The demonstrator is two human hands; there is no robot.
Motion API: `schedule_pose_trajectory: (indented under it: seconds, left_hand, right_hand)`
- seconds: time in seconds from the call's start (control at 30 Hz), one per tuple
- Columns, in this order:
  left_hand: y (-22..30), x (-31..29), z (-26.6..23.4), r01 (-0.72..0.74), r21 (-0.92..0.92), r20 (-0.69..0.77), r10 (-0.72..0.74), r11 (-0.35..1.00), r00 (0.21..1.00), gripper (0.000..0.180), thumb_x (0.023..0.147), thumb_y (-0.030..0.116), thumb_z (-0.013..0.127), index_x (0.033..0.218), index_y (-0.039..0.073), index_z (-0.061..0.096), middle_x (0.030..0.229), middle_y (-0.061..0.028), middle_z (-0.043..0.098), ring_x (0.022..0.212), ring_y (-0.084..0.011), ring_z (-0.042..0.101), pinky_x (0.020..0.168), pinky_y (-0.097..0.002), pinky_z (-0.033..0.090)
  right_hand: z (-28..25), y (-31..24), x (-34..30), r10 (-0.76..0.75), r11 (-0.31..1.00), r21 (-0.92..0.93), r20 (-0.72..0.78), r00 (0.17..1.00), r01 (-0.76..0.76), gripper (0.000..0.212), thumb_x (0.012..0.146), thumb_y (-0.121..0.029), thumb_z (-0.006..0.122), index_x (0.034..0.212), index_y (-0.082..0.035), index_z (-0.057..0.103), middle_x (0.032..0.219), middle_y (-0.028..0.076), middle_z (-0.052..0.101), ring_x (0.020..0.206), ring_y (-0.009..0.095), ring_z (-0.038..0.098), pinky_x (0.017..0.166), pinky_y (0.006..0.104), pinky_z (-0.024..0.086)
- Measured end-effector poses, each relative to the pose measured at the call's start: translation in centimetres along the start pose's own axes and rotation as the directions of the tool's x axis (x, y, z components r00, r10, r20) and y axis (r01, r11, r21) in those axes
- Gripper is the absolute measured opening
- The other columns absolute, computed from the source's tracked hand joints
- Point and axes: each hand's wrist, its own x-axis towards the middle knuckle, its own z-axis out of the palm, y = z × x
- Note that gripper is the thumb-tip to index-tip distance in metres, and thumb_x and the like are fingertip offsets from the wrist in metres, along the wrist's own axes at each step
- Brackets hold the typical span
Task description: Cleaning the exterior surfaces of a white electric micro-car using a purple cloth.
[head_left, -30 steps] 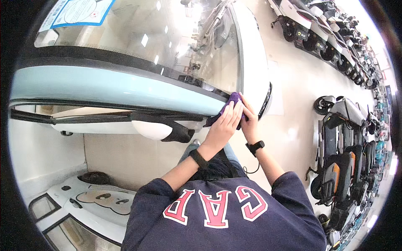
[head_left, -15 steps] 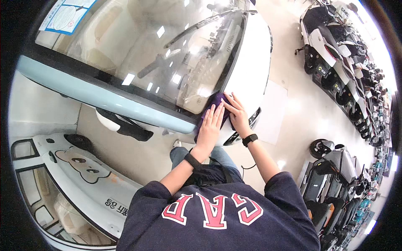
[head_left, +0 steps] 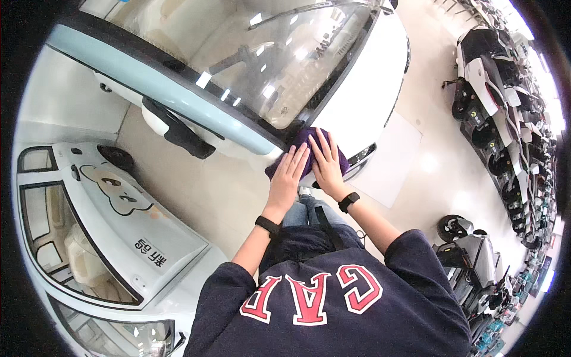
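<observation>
A dark purple cloth (head_left: 304,138) lies over the corner of a small car, where the windshield (head_left: 238,53), the pale blue pillar (head_left: 238,122) and the white hood (head_left: 352,107) meet. My left hand (head_left: 289,169) rests flat on the cloth's left part, fingers stretched out and close together. Beside it, my right hand (head_left: 327,163) presses flat on the right part, its fingers extended. Both palms face down and the fingertips point away from me. Part of the cloth is hidden beneath the hands. A black band circles each wrist.
The car's side mirror (head_left: 178,131) juts out on the left. A second light-coloured car (head_left: 172,238) with a cartoon face stands at lower left. Rows of scooters (head_left: 485,89) line the right side, and a grey scooter (head_left: 476,250) is nearer. A wiper (head_left: 297,11) crosses the windshield.
The view has shifted, and the car's corner sits nearer my body. More of the cloth shows, spread wider around both hands. My right hand has moved back level with the left; both stay on the cloth.
</observation>
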Motion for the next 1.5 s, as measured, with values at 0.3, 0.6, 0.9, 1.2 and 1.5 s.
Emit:
schedule_pose_trajectory:
  seconds: [0.3, 0.6, 0.9, 1.2, 1.5]
  left_hand:
    - [1.7, 3.5, 2.0, 0.066, -0.043, -0.053, -0.068, 0.997, 0.996, 0.073, 0.087, 0.005, 0.055, 0.154, 0.01, 0.027, 0.16, -0.0039, 0.026, 0.147, -0.0282, 0.026, 0.12, -0.0422, 0.027]
    - [3.9, 13.3, 7.4, 0.081, 0.106, -0.03, -0.079, 0.991, 0.996, 0.09, 0.086, 0.02, 0.066, 0.156, 0.005, 0.012, 0.163, -0.0106, 0.012, 0.15, -0.0318, 0.012, 0.123, -0.0423, 0.015]
    - [8.3, 19.4, 13.1, 0.309, 0.054, -0.178, -0.296, 0.949, 0.939, 0.088, 0.087, 0.016, 0.065, 0.156, 0.005, 0.012, 0.163, -0.0112, 0.011, 0.15, -0.0346, 0.011, 0.123, -0.0462, 0.013]
    - [10.5, 15.8, 13.5, 0.444, 0.089, -0.25, -0.412, 0.891, 0.876, 0.084, 0.081, 0.003, 0.06, 0.155, 0.011, 0.021, 0.162, -0.0077, 0.018, 0.149, -0.0311, 0.018, 0.122, -0.0431, 0.021]
    - [10.0, 5.6, 10.5, 0.539, 0.095, -0.304, -0.491, 0.837, 0.816, 0.088, 0.077, 0.003, 0.068, 0.152, 0.009, 0.024, 0.16, -0.0102, 0.022, 0.147, -0.0334, 0.022, 0.121, -0.0453, 0.024]
  right_hand:
    - [-2.1, 3.9, 2.4, -0.083, 0.981, -0.166, 0.108, 0.991, 0.1, 0.07, 0.088, -0.008, 0.054, 0.153, -0.008, 0.029, 0.161, 0.019, 0.017, 0.147, 0.048, 0.009, 0.121, 0.0531, 0.014]
    - [-6.1, 15.0, 8.3, -0.157, 0.979, -0.115, 0.112, 0.981, 0.17, 0.069, 0.091, -0.013, 0.055, 0.154, -0.015, 0.028, 0.163, 0.017, 0.01, 0.148, 0.048, 0.002, 0.121, 0.0556, 0.011]
    - [-10.1, 22.9, 13.9, -0.366, 0.901, -0.122, 0.302, 0.88, 0.417, 0.068, 0.094, -0.02, 0.052, 0.156, -0.019, 0.024, 0.164, 0.014, 0.009, 0.149, 0.046, 0.001, 0.12, 0.0588, 0.002]
    - [-8.9, 20.7, 10.6, -0.397, 0.895, -0.067, 0.334, 0.855, 0.442, 0.081, 0.084, -0.013, 0.053, 0.156, -0.008, 0.018, 0.163, 0.019, 0.005, 0.144, 0.056, -0.004, 0.114, 0.0683, 0.001]
    - [-6.9, 12.8, 7.8, -0.635, 0.73, 0.072, 0.438, 0.636, 0.679, 0.084, 0.085, -0.022, 0.059, 0.156, -0.004, 0.016, 0.162, 0.021, 0.006, 0.144, 0.056, 0.005, 0.113, 0.0696, 0.009]
